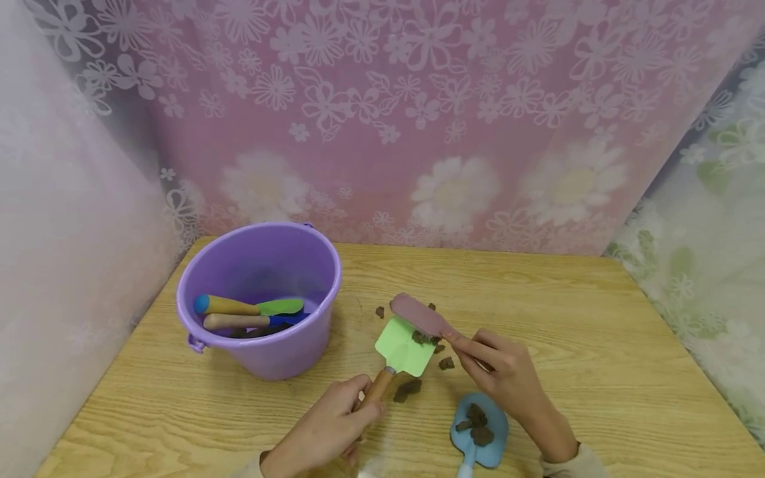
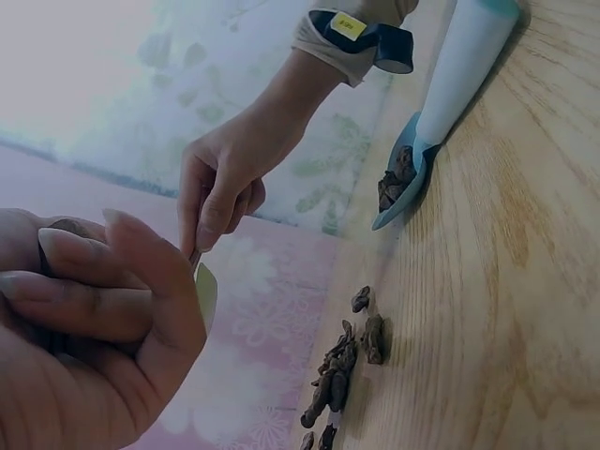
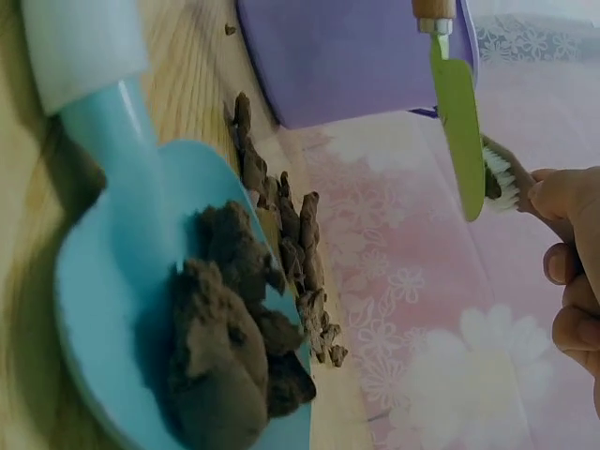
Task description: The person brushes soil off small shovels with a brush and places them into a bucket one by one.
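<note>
My left hand point(image 1: 329, 425) grips the wooden handle of a small garden spade point(image 1: 394, 352) with a light green, square blade. My right hand point(image 1: 508, 375) pinches the handle of a dusky pink brush point(image 1: 418, 315). The brush's white bristles point(image 3: 503, 180) face the spade's blade, and a brown soil clump point(image 1: 423, 338) lies on the blade beneath them. In the right wrist view, the spade and brush are raised above the table. In the left wrist view, my left fingers point(image 2: 103, 300) are curled, and they hide the spade's handle.
A light blue scoop point(image 1: 499, 425) bearing several brown lumps point(image 1: 481, 435) lies near my right forearm. More crumbs point(image 1: 408, 390) are scattered on the wooden table point(image 1: 556, 292). At left stands a purple bucket point(image 1: 287, 358) containing wooden-handled tools point(image 1: 236, 321) and dark soil. Floral curtains hang around the table.
</note>
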A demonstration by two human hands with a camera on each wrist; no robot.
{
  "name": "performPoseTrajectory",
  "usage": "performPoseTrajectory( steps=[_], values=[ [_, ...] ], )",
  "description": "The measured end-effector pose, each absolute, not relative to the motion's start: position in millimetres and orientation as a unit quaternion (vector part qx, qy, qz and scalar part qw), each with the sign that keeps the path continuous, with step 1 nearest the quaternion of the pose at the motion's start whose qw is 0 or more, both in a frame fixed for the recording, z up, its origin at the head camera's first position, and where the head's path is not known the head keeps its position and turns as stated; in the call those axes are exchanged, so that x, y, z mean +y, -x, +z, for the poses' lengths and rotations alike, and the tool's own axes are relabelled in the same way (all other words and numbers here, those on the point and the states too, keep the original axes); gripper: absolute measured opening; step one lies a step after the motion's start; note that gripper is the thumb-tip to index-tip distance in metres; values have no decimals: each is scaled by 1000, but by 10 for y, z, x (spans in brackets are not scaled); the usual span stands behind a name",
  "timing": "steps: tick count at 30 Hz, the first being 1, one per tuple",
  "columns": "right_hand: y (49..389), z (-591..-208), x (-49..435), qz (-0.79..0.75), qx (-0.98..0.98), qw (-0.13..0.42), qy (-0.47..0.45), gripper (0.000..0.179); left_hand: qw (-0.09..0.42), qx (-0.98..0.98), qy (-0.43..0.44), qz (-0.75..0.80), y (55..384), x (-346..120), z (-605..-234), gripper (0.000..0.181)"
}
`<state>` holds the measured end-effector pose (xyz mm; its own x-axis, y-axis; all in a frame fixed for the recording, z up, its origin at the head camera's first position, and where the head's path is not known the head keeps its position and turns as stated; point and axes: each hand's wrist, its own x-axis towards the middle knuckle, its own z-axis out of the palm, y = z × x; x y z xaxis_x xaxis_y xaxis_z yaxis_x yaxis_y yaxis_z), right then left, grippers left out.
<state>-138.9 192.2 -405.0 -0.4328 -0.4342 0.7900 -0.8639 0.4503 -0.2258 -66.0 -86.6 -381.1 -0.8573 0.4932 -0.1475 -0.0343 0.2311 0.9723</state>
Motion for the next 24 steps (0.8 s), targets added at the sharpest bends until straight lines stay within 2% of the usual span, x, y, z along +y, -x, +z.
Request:
performPoseTrajectory(
  steps=[7, 15, 24],
  values=[
    [1375, -4051, 1866, 326, -777, 332, -424, 28, 223, 742, -142, 615, 665, -868, -3819, 17],
    [1352, -3980, 1873, 319, -778, 339, -421, 27, 195, 756, -166, 602, 633, -840, -3802, 17],
    [1380, -4004, 1928, 304, -775, 369, -413, 34, 198, 776, -157, 577, 628, -829, -3810, 25]
  ],
)
